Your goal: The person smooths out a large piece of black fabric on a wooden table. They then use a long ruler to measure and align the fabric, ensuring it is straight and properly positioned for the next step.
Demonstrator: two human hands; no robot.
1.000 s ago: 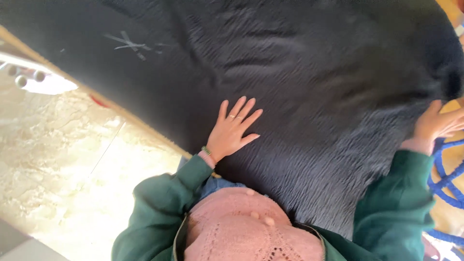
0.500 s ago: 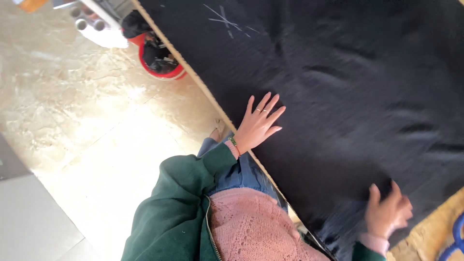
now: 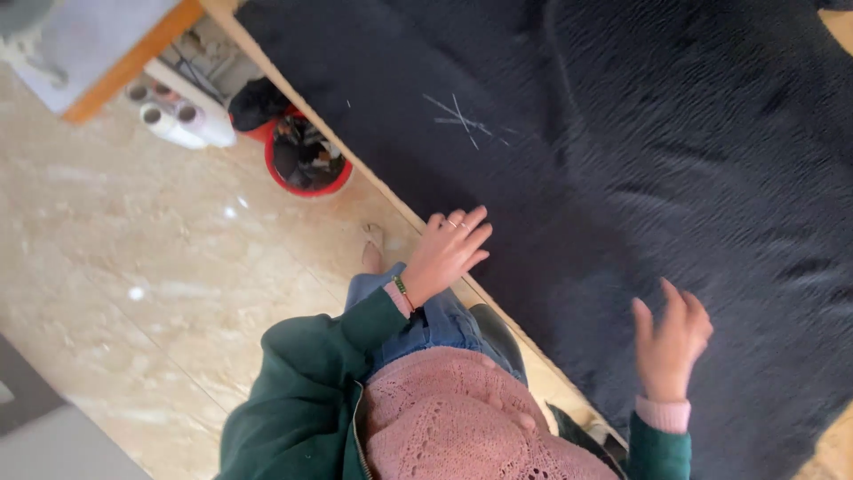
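Observation:
A large black fabric (image 3: 622, 160) covers a wooden table, with white chalk lines (image 3: 466, 118) drawn on it. My left hand (image 3: 447, 252) lies flat with fingers spread at the fabric's near edge, by the table's rim. My right hand (image 3: 668, 342) is lifted a little over the fabric, fingers apart and curled, holding nothing. I wear a green jacket over a pink knitted top.
A red bucket (image 3: 306, 169) holding dark scraps stands on the beige tiled floor (image 3: 133, 293) beside the table. White rolls (image 3: 182, 120) lie near it under a wooden-edged bench (image 3: 124, 62). The table's wooden edge (image 3: 391, 200) runs diagonally.
The view has swung, showing more floor and the red bucket. My left hand slid toward the fabric's edge. My right hand lifted off the fabric's rim and opened.

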